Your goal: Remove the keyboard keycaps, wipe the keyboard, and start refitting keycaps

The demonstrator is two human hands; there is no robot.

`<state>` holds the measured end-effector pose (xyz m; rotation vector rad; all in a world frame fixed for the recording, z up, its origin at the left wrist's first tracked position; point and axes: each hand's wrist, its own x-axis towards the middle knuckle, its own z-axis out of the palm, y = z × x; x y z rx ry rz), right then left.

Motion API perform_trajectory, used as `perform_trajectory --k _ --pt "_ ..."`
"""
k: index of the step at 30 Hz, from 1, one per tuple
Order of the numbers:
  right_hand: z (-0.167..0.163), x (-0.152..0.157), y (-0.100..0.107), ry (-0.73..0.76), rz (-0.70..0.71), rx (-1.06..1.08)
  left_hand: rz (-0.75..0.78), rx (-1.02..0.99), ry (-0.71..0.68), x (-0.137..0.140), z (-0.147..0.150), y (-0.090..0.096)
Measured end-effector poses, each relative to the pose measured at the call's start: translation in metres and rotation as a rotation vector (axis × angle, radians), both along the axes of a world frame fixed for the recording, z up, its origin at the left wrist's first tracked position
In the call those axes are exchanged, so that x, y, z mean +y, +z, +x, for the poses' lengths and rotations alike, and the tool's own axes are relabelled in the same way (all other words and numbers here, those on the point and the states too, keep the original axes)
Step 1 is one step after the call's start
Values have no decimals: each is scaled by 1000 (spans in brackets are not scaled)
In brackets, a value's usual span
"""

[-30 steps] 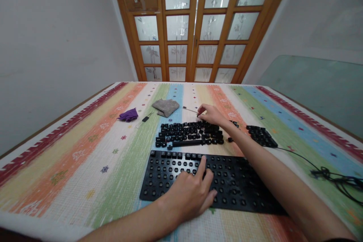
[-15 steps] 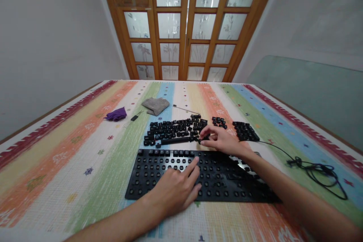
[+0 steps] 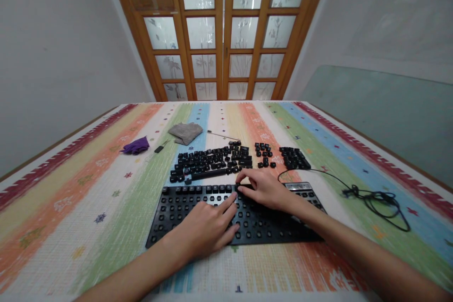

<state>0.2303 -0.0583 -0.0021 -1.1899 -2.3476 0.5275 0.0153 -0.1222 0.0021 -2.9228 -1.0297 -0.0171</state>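
Observation:
A black keyboard (image 3: 279,232) lies before me, with keycaps on the left part of its top row and bare switches over most of the rest. My left hand (image 3: 208,226) rests on its middle, fingers apart, index fingertip near the top row. At the right end of that capped row, my right hand (image 3: 264,188) has thumb and index finger pinched on a small black keycap (image 3: 238,188), mostly hidden by the fingertips. Behind the keyboard, loose black keycaps (image 3: 208,159) are spread in rows, including a long space bar (image 3: 208,174).
Further keycap groups (image 3: 295,158) lie at the right. A coiled cable (image 3: 384,203) runs across the right side. Beyond the keycaps are a grey cloth (image 3: 186,133), a thin stick-like tool (image 3: 224,136), a purple cloth (image 3: 135,146) and a small black object (image 3: 159,149).
My right hand has moved from the loose keycaps toward me, down to the keyboard's top row. My left hand stays on the keyboard. The whole view has shifted slightly.

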Motion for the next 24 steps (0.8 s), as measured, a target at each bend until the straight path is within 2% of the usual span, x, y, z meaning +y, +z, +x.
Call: perform_trajectory --k 5,14,24 --pt "-3 -7 -4 21 66 14 11 -4 -16 3 0 5" --pt "-3 -8 -5 22 85 1 46 8 -5 10 12 7" --pt "-2 -4 1 48 13 8 53 -49 5 14 17 3"
